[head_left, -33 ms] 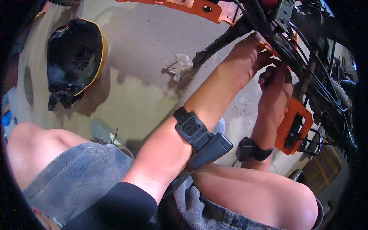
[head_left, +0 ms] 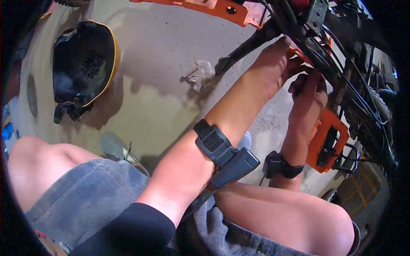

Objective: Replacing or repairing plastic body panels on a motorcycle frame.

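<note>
Both my hands reach into a machine at the upper right, among black cables [head_left: 348, 81] and dark frame parts. My left hand [head_left: 279, 59] is beside an orange part [head_left: 300, 54], its fingers curled in shadow next to it. Just right of and below it, my right hand [head_left: 311, 87] has bent fingers, the tips partly hidden by shadow and cables. What the fingertips of either hand grip is too dark to make out. A dark tube [head_left: 250, 47] slants down to the floor left of my left hand. Below the cables, an orange bracket [head_left: 326, 141] is near my right wrist.
A black bowl-like shell [head_left: 64, 81] with a yellow rim lies on the floor at the left, small dark pieces [head_left: 92, 64] inside. Crumpled clear plastic [head_left: 200, 74] lies by the tube. An orange perforated bar [head_left: 222, 10] crosses the top. A taped brown box [head_left: 358, 190] stands lower right.
My right hand has shifted very slightly, its fingers turning a little. My left hand and the surrounding parts look the same.
</note>
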{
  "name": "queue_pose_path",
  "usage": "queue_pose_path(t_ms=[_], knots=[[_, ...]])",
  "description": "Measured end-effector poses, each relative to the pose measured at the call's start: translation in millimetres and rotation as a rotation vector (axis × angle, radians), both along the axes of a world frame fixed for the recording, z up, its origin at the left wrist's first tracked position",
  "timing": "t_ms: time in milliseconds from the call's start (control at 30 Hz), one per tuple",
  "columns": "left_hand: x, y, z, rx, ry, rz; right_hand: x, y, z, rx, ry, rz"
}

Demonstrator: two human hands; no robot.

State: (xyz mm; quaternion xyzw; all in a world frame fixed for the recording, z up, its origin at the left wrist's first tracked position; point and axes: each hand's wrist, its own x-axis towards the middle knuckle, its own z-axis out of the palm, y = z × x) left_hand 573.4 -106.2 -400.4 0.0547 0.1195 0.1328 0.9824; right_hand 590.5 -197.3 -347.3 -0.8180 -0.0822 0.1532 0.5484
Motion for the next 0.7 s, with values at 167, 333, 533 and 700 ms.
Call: queue_pose_path(t_ms=[167,333,533,700], knots=[[-0.1,-4.0,-10.0,0.071,-0.111,0.032,3.7,-0.1,-3.8,0.114,-0.007,-0.018],[9.6,-3.8,-2.3,0.082,-0.048,-0.002,19.7,-20.4,-15.2,0.789,0.511,-0.025],[-11.5,6.9,-3.1,0.085,-0.046,0.011,-7.8,6.7,-12.1,-0.18,-0.345,0.038],[1.4,-2.1,-2.7,0.078,-0.114,0.008,15.2,-7.7,-7.7,0.14,-0.055,0.025]])
